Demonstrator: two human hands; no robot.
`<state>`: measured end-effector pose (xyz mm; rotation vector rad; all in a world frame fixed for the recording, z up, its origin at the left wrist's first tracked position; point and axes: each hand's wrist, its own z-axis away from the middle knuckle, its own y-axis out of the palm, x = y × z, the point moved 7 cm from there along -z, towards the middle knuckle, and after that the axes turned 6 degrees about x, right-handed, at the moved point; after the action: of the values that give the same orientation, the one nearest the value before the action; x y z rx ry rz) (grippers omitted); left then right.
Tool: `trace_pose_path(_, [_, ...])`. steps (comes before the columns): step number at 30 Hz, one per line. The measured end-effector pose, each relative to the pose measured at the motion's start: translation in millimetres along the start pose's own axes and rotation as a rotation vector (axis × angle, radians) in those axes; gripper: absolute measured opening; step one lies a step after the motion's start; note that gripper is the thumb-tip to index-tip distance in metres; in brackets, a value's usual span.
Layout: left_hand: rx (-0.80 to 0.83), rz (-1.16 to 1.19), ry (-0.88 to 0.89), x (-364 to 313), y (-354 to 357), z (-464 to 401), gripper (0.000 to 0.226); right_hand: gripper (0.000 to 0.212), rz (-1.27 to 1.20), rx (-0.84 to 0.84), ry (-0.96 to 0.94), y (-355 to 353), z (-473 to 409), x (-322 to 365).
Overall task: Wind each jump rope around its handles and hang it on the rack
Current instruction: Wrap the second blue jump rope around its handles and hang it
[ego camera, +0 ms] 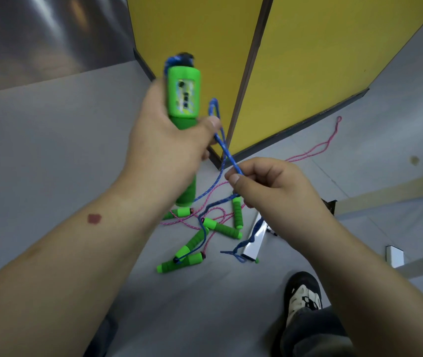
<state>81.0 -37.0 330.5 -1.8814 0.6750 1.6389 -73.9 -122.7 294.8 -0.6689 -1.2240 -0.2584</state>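
where the view begins nearest, a shoe (304, 296) is seen on the grey floor (51, 150) at the lower right, with a dark trouser leg below it. above it the right hand (269, 184) is held with fingers curled, and the blue rope (227, 153) is pinched between its thumb and forefinger. the rope is led up in a loop to the left hand (169, 140), which is wrapped around the green handle (183, 99); the handle is held upright, its counter window is turned to the camera, and blue cord is seen bunched at its top. below and between the hands, more jump ropes (205, 235) are left in a tangle on the floor, green foam handles lying crossed with pink and blue cord. just right of the pile a white metal frame (256, 240) is lying on the floor, with a blue cord draped over its end. a pink rope (318, 148) is trailed away to the right, along the base of the yellow panels (321, 60). the dark lower edges of the panels meet in a corner close behind the hands. open floor is left to the left, bounded at the far side by a metal wall (38, 29).
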Motion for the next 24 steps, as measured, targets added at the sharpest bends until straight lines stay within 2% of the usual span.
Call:
trace_pose_path(2, [-0.036, 0.058, -0.026, 3, -8, -2, 0.033, 0.013, 0.019, -0.003, 0.013, 0, 0, -1])
trace_pose_path(4, [0.055, 0.053, -0.047, 6, 2, 2, 0.032, 0.017, -0.005, -0.028, 0.004, -1, 0, -1])
trace_pose_path(7, [0.205, -0.091, -0.004, 4, 25, 11, 0.040, 0.020, -0.029, -0.024, -0.041, 2, 0, 4])
trace_pose_path(9, [0.168, -0.142, 0.022, 0, 23, 10, 0.041, 0.019, -0.029, -0.025, -0.052, 2, 1, 6])
trace_pose_path(13, [0.026, -0.015, -0.009, 1, -1, 1, 0.036, 0.017, -0.019, -0.054, -0.007, -3, 2, 2])
trace_pose_path(18, [0.186, -0.156, 0.004, 3, 22, 10, 0.044, 0.016, -0.045, -0.062, -0.033, 0, 1, 5])
trace_pose_path(22, [0.018, -0.037, 0.024, -4, 1, 1, 0.038, 0.021, -0.041, -0.076, 0.016, -2, -1, -2])
trace_pose_path(24, [-0.018, 0.023, 0.010, -2, -7, -1, 0.034, 0.023, -0.041, -0.091, 0.027, -3, 0, -3])
